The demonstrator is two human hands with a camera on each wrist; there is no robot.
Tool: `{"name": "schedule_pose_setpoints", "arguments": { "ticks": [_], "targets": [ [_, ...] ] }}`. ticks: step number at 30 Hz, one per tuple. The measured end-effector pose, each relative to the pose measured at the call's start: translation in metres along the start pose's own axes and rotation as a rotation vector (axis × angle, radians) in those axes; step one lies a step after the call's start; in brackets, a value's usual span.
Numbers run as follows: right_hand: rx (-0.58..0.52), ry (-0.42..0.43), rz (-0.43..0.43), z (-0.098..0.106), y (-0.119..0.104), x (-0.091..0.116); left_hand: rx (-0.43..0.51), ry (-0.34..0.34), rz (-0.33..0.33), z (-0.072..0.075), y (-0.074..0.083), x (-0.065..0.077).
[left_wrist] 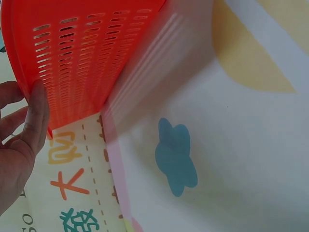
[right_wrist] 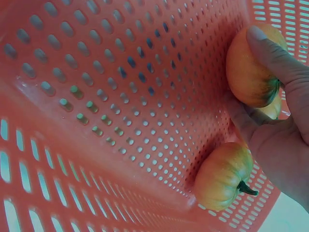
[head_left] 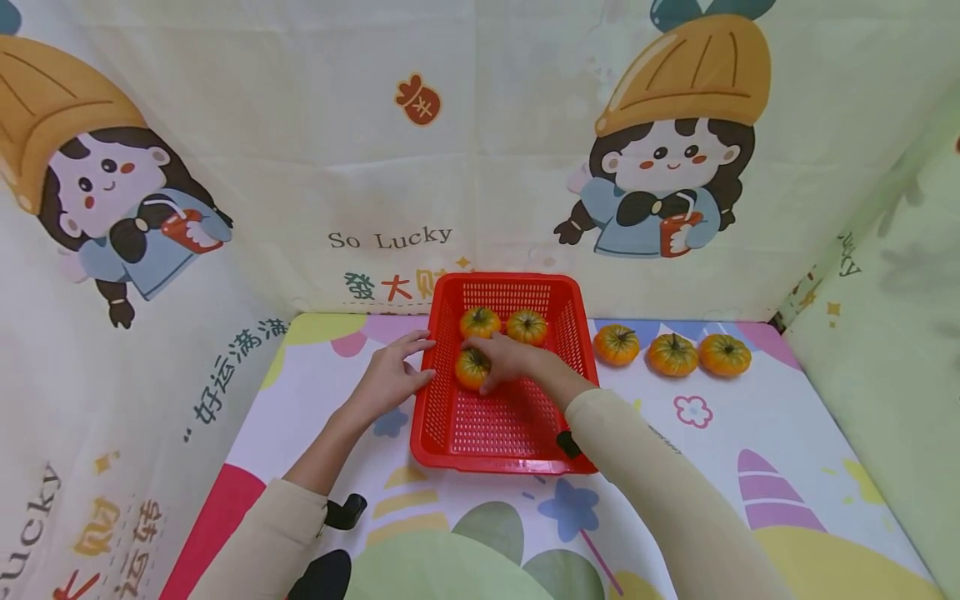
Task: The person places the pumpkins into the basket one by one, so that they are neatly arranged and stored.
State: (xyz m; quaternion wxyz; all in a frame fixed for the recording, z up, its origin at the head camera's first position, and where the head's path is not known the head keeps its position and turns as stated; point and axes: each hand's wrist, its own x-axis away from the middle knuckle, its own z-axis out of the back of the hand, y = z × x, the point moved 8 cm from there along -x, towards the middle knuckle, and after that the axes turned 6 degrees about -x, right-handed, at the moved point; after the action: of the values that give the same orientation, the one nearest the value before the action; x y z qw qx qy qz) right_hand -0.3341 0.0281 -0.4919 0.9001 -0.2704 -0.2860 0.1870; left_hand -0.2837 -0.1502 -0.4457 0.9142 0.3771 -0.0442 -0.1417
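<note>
Inside the red plastic basket (head_left: 510, 465), my right hand (head_left: 508, 360) grips a small orange pumpkin (head_left: 470, 372), which lies toward the left wall. In the right wrist view, the thumb (right_wrist: 270, 50) lies over the side of that pumpkin (right_wrist: 248, 67) and the fingers reach beneath it. Two more pumpkins sit behind it in the basket, a left one (head_left: 478, 321) and a right one (head_left: 527, 326). My left hand (head_left: 390, 375) is at the basket's left side, fingers loosely spread. Its fingertips meet the rim (left_wrist: 21, 82) in the left wrist view.
To the right of the basket, three pumpkins stand in a row: one near the basket (head_left: 617, 345), a middle one (head_left: 672, 355) and a far one (head_left: 724, 356). The patterned tabletop (head_left: 705, 450) meets printed cloth walls (head_left: 517, 150) at the back and sides.
</note>
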Motion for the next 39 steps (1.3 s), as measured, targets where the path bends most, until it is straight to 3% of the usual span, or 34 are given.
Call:
{"name": "schedule_pose_setpoints", "arguments": {
  "ticks": [11, 26, 39],
  "targets": [
    [0.067, -0.006, 0.013, -0.003, -0.004, -0.002, -0.013, 0.001, 0.001, 0.001, 0.002, 0.001],
    [0.074, -0.017, 0.029, 0.001, -0.007, 0.002, -0.016, -0.007, 0.0, 0.0, 0.002, 0.0],
    [0.108, -0.013, 0.025, 0.018, -0.015, 0.02, 0.012, -0.007, 0.007, 0.0, 0.001, 0.0]
  ]
}}
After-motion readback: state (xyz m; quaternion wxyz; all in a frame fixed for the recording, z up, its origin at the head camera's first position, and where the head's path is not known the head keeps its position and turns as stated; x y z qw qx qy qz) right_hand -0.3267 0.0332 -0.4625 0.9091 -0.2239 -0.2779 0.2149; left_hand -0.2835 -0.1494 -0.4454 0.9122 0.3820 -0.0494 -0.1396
